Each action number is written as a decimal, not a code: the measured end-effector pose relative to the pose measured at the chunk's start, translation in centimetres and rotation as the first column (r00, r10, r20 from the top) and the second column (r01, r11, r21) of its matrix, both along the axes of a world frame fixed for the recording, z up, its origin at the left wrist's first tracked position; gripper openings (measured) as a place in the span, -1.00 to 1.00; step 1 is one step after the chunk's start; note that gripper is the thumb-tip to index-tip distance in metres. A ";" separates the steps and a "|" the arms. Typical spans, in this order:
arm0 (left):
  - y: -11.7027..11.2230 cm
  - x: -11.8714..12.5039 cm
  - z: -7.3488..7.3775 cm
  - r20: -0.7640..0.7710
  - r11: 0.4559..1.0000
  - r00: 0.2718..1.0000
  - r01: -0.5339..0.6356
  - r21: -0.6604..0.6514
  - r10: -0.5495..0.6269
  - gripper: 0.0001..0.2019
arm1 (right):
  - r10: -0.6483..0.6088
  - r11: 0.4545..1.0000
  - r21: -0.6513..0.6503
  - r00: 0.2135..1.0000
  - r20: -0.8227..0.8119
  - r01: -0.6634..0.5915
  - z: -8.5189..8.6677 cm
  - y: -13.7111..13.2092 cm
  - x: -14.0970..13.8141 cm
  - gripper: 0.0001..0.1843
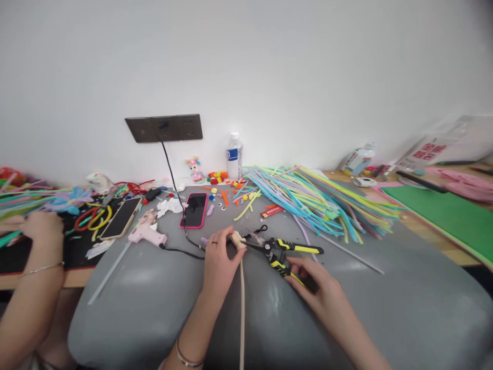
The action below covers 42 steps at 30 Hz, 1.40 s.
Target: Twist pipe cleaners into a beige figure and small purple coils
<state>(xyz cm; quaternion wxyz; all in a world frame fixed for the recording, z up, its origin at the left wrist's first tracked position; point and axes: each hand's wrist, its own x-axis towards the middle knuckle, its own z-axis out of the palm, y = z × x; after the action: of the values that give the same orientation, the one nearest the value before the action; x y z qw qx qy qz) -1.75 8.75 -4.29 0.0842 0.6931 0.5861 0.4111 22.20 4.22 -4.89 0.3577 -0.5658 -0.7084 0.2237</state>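
Between the fingertips of my left hand is a small cream-coloured piece of craft work, with a long cream pipe cleaner hanging down toward me. My right hand grips the lower handle of yellow-and-black pliers, whose handles are spread apart. The pliers' tip points left and reaches the cream piece; whether the jaws touch it I cannot tell. Behind the pliers, a small dark loop and a clear wrapper lie on the grey mat.
A pink glue gun with its black cord and a pink-cased phone lie at left. Pastel pipe cleaners spread across the back right. A water bottle stands by the wall. Another person's arm works at far left.
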 end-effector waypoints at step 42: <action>2.0 -6.8 2.8 -0.237 0.985 0.971 -0.029 -0.168 -0.012 -0.84 | -0.294 0.905 -0.197 0.890 0.349 0.377 1.1 0.5 7.0 -0.67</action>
<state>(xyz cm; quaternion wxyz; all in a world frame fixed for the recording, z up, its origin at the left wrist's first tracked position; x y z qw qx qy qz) -8.56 10.73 -1.51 0.0708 0.7250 0.6279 0.2740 29.24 4.74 -3.77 0.1981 -0.7505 -0.6107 0.1569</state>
